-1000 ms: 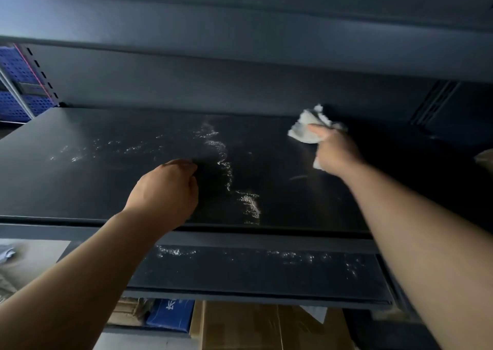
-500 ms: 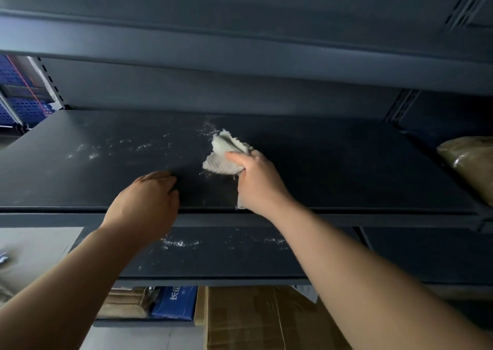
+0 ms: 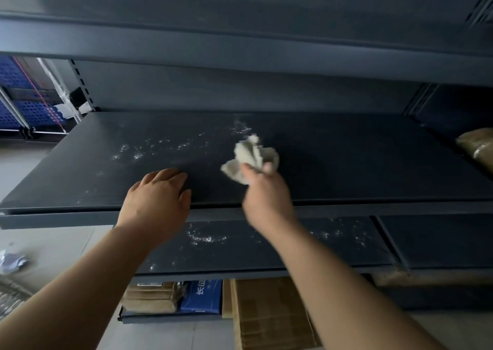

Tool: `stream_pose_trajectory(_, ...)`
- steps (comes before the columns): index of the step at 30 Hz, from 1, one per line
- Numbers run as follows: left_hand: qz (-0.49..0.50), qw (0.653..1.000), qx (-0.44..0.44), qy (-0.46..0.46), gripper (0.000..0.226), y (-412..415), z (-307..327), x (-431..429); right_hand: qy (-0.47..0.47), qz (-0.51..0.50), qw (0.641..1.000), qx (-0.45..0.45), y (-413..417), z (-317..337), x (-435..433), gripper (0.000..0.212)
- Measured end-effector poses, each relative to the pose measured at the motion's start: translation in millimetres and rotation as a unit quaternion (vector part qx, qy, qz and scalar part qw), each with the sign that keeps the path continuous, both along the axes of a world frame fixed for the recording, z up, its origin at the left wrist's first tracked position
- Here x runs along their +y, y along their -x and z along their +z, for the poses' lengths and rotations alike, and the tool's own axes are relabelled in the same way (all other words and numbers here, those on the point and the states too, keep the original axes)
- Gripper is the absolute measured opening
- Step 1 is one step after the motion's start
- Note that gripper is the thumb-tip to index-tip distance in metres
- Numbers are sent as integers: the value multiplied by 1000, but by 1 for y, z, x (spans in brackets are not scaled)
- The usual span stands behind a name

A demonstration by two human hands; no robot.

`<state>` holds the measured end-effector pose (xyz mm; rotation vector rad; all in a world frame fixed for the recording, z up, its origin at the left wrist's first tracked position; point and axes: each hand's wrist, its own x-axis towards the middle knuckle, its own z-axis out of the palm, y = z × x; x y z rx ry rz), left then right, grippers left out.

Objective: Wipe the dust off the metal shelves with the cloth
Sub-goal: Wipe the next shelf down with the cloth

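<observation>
While only the head view is on offer, all lines below come from it.

Head view, grip: right hand point(image 3: 268, 202) has fingers pinched tight on the crumpled cloth point(image 3: 250, 158); wad sticks out past the fingertips, over the middle of the shelf point(image 3: 360, 162). Can't tell if it's pressed down or just off the surface; hand is blurred.
Head view, brace: left hand point(image 3: 157, 202) lies flat, fingers loosely spread, holding nothing, at the shelf's front edge, just beside the cloth hand.
Step, judged: mid-wipe. Dust patch point(image 3: 160, 146) lies left of and behind the cloth, so prob. best to carry strokes leftwards w/ flat pressure, overlapping passes, gathering powder rather than flicking it off the lip.
Risk, judged: anything pushed over the front edge lands on the lower shelf point(image 3: 400, 243), which already shows white specks point(image 3: 208, 239); do that one after.
Surface: dark matte metal, right half looks clean, left half speckled.
Room: another dark shelf overhead; blue perforated panels point(image 3: 26, 109) far left; cardboard boxes point(image 3: 269, 315) and a blue packet point(image 3: 201, 296) under the shelves; tan bag point(image 3: 477, 146) on the right; pale floor.
</observation>
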<state>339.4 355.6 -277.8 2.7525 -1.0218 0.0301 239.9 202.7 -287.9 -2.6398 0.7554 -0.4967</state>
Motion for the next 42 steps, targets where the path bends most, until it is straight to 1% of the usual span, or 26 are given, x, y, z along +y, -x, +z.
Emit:
stream_pose_trajectory(2,7,1000,-1,-8,44,-7,2,8,-47,50,997,-22,-19,3,25,55)
stream_pose_trajectory(4,15,1000,-3,-10,42,-16,4,14,-83,54,991,-86,-31,9,19,57)
stream_pose_trajectory(6,24,1000,-6,-7,36,-26,4,17,-80,-5,986,-143,-35,10,-13,52)
stream_pose_trajectory(7,27,1000,-4,-7,32,-32,3,17,-90,-55,984,-146,-34,10,-36,47)
stream_pose_trajectory(8,29,1000,-2,-5,30,-37,2,16,-95,-106,982,-126,-33,7,-62,43)
stream_pose_trajectory(9,30,1000,2,-3,29,-43,1,14,-86,-153,981,-87,-32,4,-85,39)
stream_pose_trajectory(10,34,999,6,-1,30,-49,0,11,-46,-179,982,-37,-34,0,-105,38)
stream_pose_trajectory(12,45,999,12,0,34,-58,-1,5,30,-184,982,34,-47,-5,-124,34)
stream_pose_trajectory(13,50,999,11,2,36,-61,-2,2,47,-175,982,53,-58,-5,-122,34)
stream_pose_trajectory(15,56,998,-1,8,37,-66,-4,-1,40,-131,988,70,-82,-6,-108,36)
stream_pose_trajectory(18,59,998,-16,19,39,-66,-6,-2,20,-4,998,67,-112,-5,-60,47)
stream_pose_trajectory(20,63,998,-10,25,40,-66,-5,-3,-33,81,996,35,-122,0,-23,50)
stream_pose_trajectory(22,68,997,-1,28,40,-69,-3,-3,-90,118,989,-15,-129,5,-10,50)
stream_pose_trajectory(23,69,997,1,29,39,-73,-2,-3,-107,101,988,-43,-131,8,-16,46)
stream_pose_trajectory(24,70,997,0,32,39,-77,-1,-2,-127,56,987,-82,-132,10,-31,40)
stream_pose_trajectory(25,72,997,-3,35,37,-82,-1,0,-153,-14,981,-123,-133,10,-53,31)
stream_pose_trajectory(26,76,996,-3,38,36,-86,-1,2,-160,-90,973,-143,-132,9,-78,24)
stream_pose_trajectory(27,83,996,-1,38,36,-91,-1,3,-137,-156,970,-126,-131,7,-102,24)
stream_pose_trajectory(28,90,995,3,31,37,-94,-2,4,-91,-199,974,-67,-130,3,-122,26)
stream_pose_trajectory(30,95,995,-2,8,37,-99,-6,4,-29,-216,975,42,-136,0,-144,34)
stream_pose_trajectory(32,90,996,-22,9,35,-101,-11,4,-27,-185,979,80,-157,-1,-140,44)
stream_pose_trajectory(36,83,995,-42,30,37,-102,-16,9,-45,-70,994,77,-200,-4,-92,58)
stream_pose_trajectory(38,78,995,-34,43,38,-101,-17,10,-34,4,997,74,-212,-3,-62,57)
stream_pose_trajectory(40,80,995,-27,57,35,-101,-17,12,-35,96,993,55,-220,-1,-33,50)
stream_pose_trajectory(41,83,994,-24,63,33,-101,-17,13,-59,137,988,40,-221,-1,-21,48)
stream_pose_trajectory(42,87,994,-23,70,32,-101,-16,16,-106,165,980,21,-220,0,-13,49)
